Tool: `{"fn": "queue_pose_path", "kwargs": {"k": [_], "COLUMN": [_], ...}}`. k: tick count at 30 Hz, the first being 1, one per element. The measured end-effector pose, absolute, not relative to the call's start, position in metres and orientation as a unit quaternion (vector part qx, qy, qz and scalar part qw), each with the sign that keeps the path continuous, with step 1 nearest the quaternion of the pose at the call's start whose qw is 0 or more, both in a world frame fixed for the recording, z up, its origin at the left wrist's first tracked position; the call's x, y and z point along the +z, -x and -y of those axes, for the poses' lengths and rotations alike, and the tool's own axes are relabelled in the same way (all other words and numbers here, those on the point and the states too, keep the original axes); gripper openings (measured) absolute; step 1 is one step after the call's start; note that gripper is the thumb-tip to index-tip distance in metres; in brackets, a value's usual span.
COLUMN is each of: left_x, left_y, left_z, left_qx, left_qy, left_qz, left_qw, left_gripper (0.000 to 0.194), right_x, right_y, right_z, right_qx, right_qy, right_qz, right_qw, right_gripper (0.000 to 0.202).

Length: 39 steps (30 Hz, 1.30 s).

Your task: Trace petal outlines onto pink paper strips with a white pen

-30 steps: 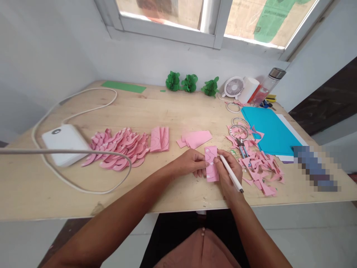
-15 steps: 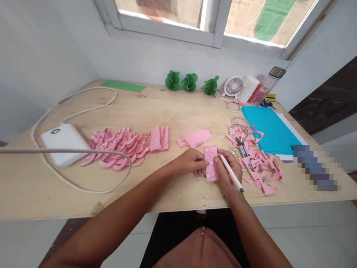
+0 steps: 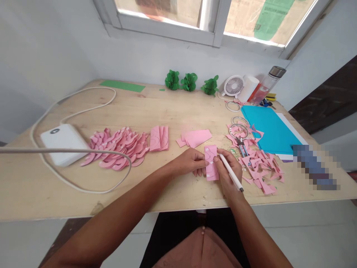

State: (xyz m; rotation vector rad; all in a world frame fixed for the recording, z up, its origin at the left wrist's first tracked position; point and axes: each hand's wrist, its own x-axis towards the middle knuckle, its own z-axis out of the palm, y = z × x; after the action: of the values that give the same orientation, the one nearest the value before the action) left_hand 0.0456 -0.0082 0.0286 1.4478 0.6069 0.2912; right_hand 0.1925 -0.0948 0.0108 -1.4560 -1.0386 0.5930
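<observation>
A narrow pink paper strip (image 3: 211, 175) with curved pen lines and small white patches is held upright between my hands. My left hand (image 3: 193, 162) pinches its left edge between thumb and fingers. On the other side, my right hand (image 3: 229, 169) grips the strip's right edge, and a white pen (image 3: 231, 172) lies slantwise across that hand, dark end toward me. Beyond the strip are loose pink paper pieces (image 3: 198, 138). Folded pink papers with drawn curves (image 3: 159, 138) stand farther left, beside a heap of curved pink cut-outs (image 3: 122, 147).
Pink scraps (image 3: 263, 167) and scissors (image 3: 241, 143) lie right of my hands. Farther right are blue sheets (image 3: 272, 128). A small fan (image 3: 233, 86), bottle (image 3: 269, 85) and green paper shapes (image 3: 189, 82) line the back. At left, a white power bank (image 3: 65, 143) trails a looping cable (image 3: 83, 190).
</observation>
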Motion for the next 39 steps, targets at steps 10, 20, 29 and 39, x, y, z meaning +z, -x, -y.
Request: {"fn": "queue_pose_path", "kwargs": {"k": [10, 20, 29, 39], "left_x": [0.0288, 0.0288, 0.0301, 0.0281], "left_y": [-0.0458, -0.0458, -0.0462, -0.0460], "left_z": [0.0083, 0.0085, 0.0085, 0.0078], "left_qx": [0.129, 0.130, 0.128, 0.132], "left_qy": [-0.649, -0.648, -0.650, -0.650], "left_qz": [-0.277, -0.274, -0.277, -0.270], "left_qw": [0.697, 0.699, 0.696, 0.698], "left_gripper": [0.026, 0.024, 0.024, 0.024], "right_x": [0.0089, 0.0091, 0.0094, 0.0092], "right_y": [-0.1931, -0.1921, -0.1937, -0.1924], "right_z": [0.0945, 0.0937, 0.0940, 0.0936], "right_qx": [0.254, 0.250, 0.243, 0.257], "right_qy": [0.624, 0.623, 0.630, 0.619], "right_qz": [0.452, 0.448, 0.457, 0.446], "right_qw": [0.585, 0.591, 0.579, 0.594], "right_gripper": [0.028, 0.028, 0.029, 0.027]}}
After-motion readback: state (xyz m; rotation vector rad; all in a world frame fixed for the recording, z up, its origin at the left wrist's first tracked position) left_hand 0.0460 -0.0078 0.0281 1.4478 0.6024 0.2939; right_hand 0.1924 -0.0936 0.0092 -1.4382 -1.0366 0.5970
